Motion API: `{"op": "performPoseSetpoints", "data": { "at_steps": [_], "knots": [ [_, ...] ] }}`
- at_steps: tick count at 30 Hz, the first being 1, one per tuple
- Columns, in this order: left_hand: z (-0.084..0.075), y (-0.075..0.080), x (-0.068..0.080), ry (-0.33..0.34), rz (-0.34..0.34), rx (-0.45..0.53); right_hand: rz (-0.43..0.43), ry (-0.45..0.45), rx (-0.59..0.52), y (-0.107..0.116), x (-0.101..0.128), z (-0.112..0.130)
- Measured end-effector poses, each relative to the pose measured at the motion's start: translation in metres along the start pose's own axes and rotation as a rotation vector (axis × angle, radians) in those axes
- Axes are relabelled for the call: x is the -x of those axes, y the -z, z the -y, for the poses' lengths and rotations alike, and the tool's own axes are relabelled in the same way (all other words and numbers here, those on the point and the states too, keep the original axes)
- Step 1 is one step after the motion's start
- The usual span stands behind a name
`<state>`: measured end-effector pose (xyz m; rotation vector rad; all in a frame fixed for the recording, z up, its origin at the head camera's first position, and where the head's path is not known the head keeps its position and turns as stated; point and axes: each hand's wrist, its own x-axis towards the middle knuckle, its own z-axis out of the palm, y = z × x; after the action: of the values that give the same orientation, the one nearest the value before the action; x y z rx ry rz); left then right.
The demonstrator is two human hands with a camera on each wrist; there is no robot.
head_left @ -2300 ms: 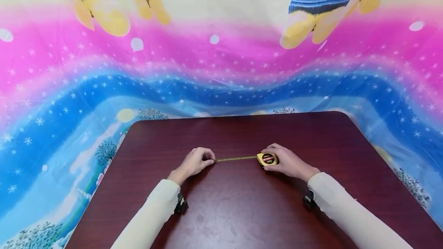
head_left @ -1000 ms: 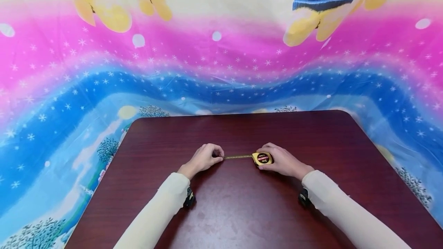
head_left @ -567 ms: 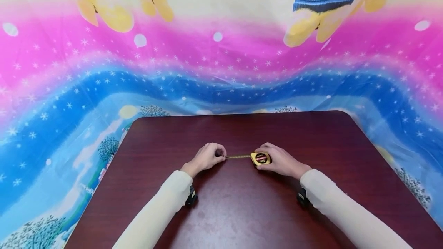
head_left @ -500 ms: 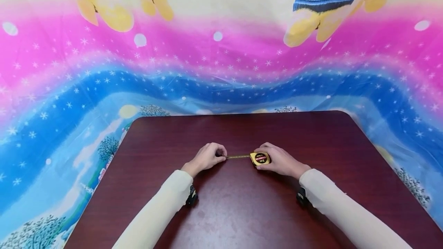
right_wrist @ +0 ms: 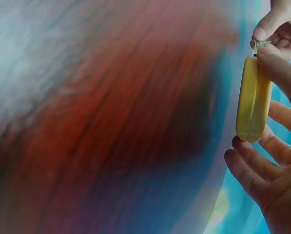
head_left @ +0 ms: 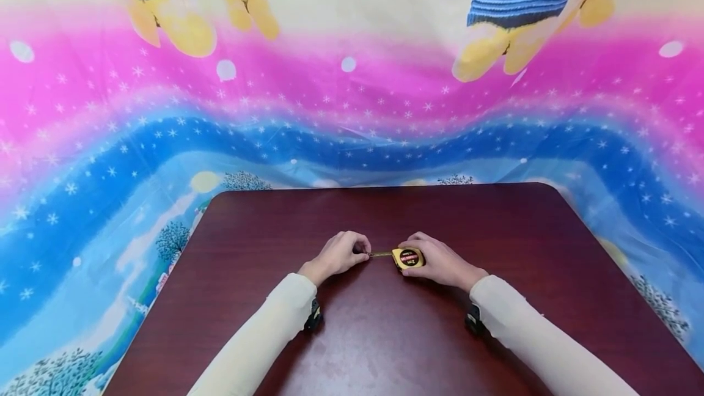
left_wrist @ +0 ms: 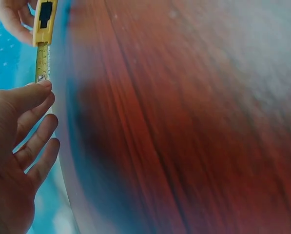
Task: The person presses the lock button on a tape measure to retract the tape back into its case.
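Note:
A yellow tape measure (head_left: 409,258) with a round black label marked 2m is held in my right hand (head_left: 440,263), thumb on the near side and fingers on the far side. Its narrow yellow blade (head_left: 381,254) reaches left from the case to my left hand (head_left: 340,253), which pinches the end between thumb and index finger. Only a short length of blade shows. In the left wrist view, the metal end hook (left_wrist: 41,78) sits at my thumb tip, and the other left fingers are spread loosely. The right wrist view shows the case (right_wrist: 253,100) edge-on.
Both hands are over a dark reddish-brown table (head_left: 374,335) with rounded far corners. Behind it hangs a pink and blue cloth (head_left: 341,115) printed with snowflakes and bears. A dark wrist camera (head_left: 313,316) sits on each sleeve cuff.
My hands have come closer together, the left moving right and the right moving left. The exposed blade between them has grown much shorter. Both grips have stayed the same.

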<state>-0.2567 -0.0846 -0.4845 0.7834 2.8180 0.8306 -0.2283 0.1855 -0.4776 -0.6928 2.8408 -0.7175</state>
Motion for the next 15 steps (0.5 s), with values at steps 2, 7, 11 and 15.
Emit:
{"op": "performPoseSetpoints", "data": {
  "at_steps": [2,7,11,15],
  "knots": [
    [-0.0019,-0.0012,-0.0017,0.001,-0.002,-0.004,0.002,-0.002,-0.002,0.0008,-0.0012,0.0016],
    [-0.0039,-0.0048,-0.0032,-0.013,-0.018,-0.013,-0.008,0.002,-0.005,-0.001,-0.0017,0.0035],
    [-0.0028,-0.0071,-0.0023,-0.013,-0.021,-0.01,-0.007,0.001,-0.008,-0.0038,-0.0008,0.004],
    [-0.0034,-0.0062,-0.0048,-0.019,-0.032,-0.023,-0.017,0.01,0.0,-0.0035,-0.0024,0.0042]
  ]
}}
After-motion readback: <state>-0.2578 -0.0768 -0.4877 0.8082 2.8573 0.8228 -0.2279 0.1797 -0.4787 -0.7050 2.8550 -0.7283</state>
